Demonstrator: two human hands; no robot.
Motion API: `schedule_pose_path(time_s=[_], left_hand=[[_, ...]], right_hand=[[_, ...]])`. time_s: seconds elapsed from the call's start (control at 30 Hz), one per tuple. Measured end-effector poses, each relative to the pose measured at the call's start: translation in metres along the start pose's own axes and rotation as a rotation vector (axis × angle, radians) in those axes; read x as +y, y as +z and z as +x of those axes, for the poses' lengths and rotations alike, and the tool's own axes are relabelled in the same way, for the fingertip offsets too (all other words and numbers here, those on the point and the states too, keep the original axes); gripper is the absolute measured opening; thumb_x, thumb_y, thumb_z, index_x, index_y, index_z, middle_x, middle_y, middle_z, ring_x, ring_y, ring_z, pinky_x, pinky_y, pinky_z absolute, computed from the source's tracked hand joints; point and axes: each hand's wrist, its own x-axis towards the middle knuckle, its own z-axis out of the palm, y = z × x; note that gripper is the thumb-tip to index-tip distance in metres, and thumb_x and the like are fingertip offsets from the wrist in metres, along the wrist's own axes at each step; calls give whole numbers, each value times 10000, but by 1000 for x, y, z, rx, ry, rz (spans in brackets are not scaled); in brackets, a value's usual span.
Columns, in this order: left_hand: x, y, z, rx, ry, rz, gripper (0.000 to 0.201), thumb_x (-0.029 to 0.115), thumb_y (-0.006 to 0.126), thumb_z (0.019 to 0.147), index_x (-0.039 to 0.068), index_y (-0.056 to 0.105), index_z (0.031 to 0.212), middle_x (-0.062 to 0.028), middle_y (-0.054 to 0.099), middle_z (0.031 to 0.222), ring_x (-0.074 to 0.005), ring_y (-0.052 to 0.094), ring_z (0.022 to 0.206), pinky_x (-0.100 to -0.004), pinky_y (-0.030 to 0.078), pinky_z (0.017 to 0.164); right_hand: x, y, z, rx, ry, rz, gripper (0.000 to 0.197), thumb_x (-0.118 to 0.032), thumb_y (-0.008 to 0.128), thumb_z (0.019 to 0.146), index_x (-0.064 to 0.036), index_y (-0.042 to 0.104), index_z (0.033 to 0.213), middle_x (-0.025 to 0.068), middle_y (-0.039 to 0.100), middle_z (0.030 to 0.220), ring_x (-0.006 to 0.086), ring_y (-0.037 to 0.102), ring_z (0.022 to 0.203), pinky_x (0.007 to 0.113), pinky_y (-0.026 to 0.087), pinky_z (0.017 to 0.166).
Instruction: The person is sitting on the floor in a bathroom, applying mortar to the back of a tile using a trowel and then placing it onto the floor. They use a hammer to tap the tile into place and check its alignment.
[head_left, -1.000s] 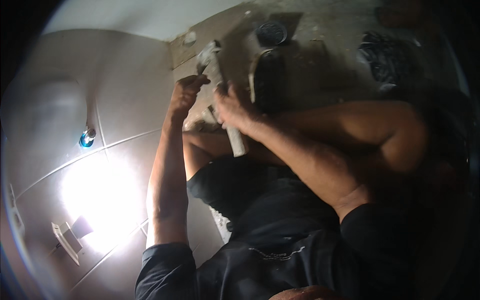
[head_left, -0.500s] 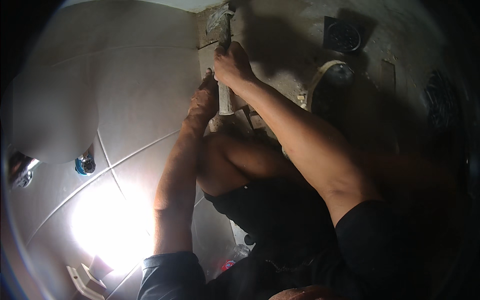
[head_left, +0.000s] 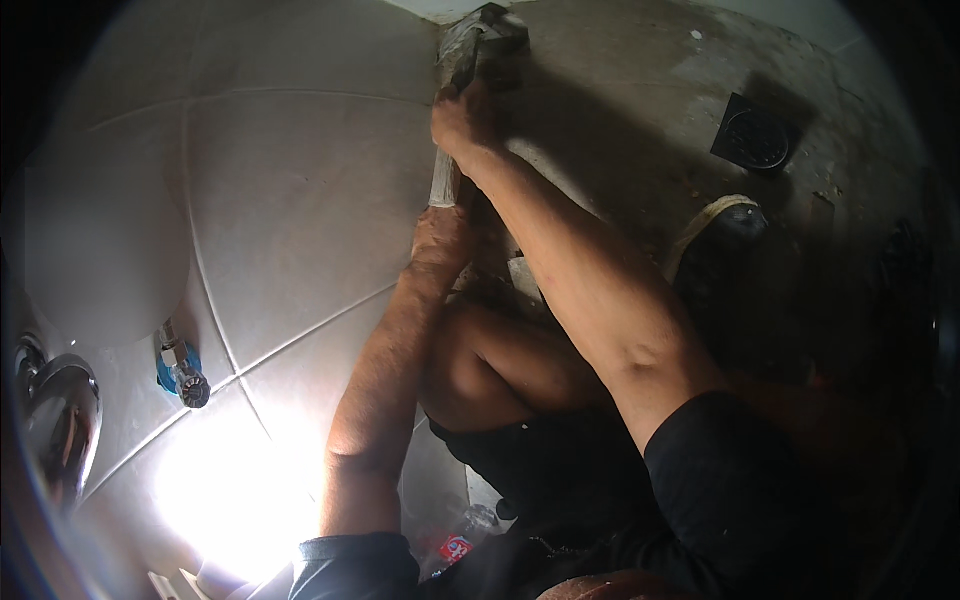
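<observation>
My right hand (head_left: pixel 462 122) is wrapped round the pale, worn handle of a hammer (head_left: pixel 445 180) at the top middle. The hammer's dark head, with a whitish crust or wrap on it, is close to the corner where the tiled wall (head_left: pixel 310 180) meets the floor. Just below the handle's butt is my left hand (head_left: pixel 440 238), low against the wall. Its fingers are hidden behind the handle and my right arm, so what it holds or touches does not show.
A dark square floor drain cover (head_left: pixel 755 135) lies at the far right of the rough floor (head_left: pixel 600 85). Nearer is a round dark thing with a pale rim (head_left: pixel 715 220). A valve (head_left: pixel 182 375) and chrome pipe (head_left: pixel 70 420) stick out at left, above a glaring lamp (head_left: pixel 235 490).
My left hand has come nearer, down to the handle's butt, and its fingers have gone out of sight. My right hand still grips the hammer. The view has shifted, showing more floor at right.
</observation>
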Motion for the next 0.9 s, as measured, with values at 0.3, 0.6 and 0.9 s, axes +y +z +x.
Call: schedule_pose_path(time_s=[0.3,0.6,0.9], left_hand=[[-18,25,11,150,140,6,509,301,799,825,67,639,1249,-199,726,1108,-379,718,1025,-470,588,908],[-22,31,4,195,67,-131,459,275,738,868,21,653,1240,-229,734,1096,-403,709,1063,-483,561,960],[-5,7,1,104,57,-90,726,302,842,799,108,528,1425,-204,655,1314,-385,652,1193,-458,553,996]], right_hand=[[-6,10,-3,150,17,15,185,-131,663,896,-17,761,1003,142,702,1048,315,659,1014,421,459,894],[-14,8,-20,257,139,117,193,-135,709,884,-23,765,1030,144,687,1077,342,654,1094,430,542,875],[8,-18,-10,-25,242,508,394,-127,691,916,55,626,1258,285,534,1272,397,597,1189,463,546,934]])
